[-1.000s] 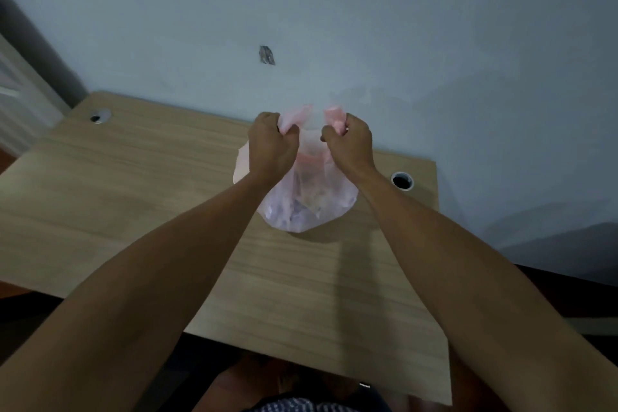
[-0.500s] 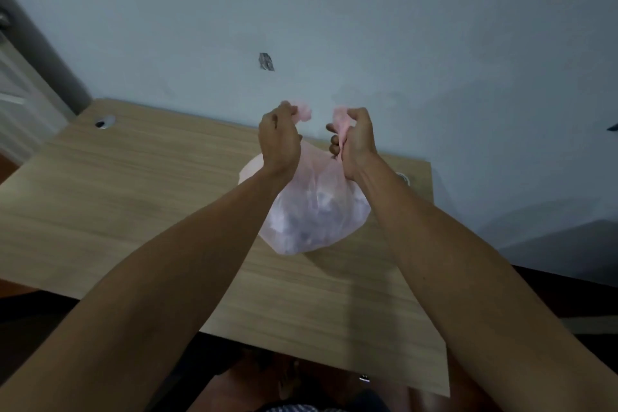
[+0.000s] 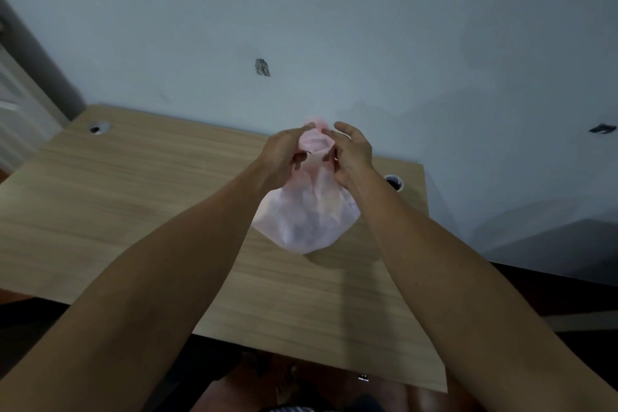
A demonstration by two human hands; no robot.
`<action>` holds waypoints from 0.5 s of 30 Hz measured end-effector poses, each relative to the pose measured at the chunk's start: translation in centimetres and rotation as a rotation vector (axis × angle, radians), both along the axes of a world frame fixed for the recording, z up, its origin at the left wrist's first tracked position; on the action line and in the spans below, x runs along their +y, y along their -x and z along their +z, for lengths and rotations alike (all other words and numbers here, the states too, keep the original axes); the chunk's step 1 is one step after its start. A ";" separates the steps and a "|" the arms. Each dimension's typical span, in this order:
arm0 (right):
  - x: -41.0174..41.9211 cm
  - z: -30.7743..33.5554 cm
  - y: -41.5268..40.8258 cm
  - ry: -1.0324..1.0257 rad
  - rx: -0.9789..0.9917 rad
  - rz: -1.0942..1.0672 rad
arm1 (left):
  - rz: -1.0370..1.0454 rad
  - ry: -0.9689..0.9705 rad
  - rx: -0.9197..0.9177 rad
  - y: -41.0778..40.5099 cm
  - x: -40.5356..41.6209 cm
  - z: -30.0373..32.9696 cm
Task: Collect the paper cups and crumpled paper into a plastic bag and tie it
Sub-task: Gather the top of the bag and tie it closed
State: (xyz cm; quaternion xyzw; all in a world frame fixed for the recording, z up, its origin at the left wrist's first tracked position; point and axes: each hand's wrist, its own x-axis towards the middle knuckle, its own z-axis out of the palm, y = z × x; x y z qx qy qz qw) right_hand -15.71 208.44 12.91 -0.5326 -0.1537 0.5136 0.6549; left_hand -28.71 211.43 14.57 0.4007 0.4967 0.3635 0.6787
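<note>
Both forearms extended, frame centre: left hand (image 3: 284,157) and right hand (image 3: 352,157) grip translucent pink plastic bag (image 3: 306,211) neck above light wooden bench (image 3: 133,197).

hands (image 3: 317,157) gathering pink bag (image 3: 306,214) neck, desk (image 3: 133,197)

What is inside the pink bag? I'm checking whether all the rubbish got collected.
The pink bag is bulging and translucent, with only vague pale shapes showing inside. Cups or paper cannot be told apart. Left hand and right hand cover its gathered top.
</note>
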 end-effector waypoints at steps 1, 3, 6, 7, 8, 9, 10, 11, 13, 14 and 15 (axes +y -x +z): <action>-0.1 0.1 0.3 -0.027 -0.030 0.030 | -0.025 0.009 0.018 0.0 0.0 -0.1; -0.1 -0.1 0.8 -0.065 -0.145 0.108 | -0.035 0.017 -0.003 0.0 0.4 -0.6; -0.5 0.1 1.0 -0.088 -0.404 0.202 | 0.056 0.012 -0.013 0.3 0.9 -1.2; -0.6 0.0 0.9 -0.079 -0.464 0.229 | 0.114 0.016 0.014 0.4 1.1 -1.4; -0.7 0.0 0.6 -0.076 -0.488 0.270 | 0.167 0.022 0.045 0.4 1.1 -1.5; -0.9 0.0 0.4 -0.077 -0.491 0.332 | 0.211 0.028 0.068 0.4 1.1 -1.6; -1.1 0.0 0.2 -0.080 -0.491 0.404 | 0.241 0.038 0.078 0.3 1.2 -1.8; -1.2 0.0 0.0 -0.078 -0.492 0.473 | 0.252 0.049 0.082 0.3 1.1 -1.9; -1.5 0.0 -0.1 -0.079 -0.486 0.550 | 0.242 0.062 0.094 0.2 0.9 -2.1; -1.6 -0.1 0.0 -0.092 -0.477 0.543 | 0.233 0.063 0.113 0.2 0.9 -2.2; -1.7 -0.1 0.1 -0.104 -0.485 0.512 | 0.225 0.060 0.137 0.1 0.9 -2.2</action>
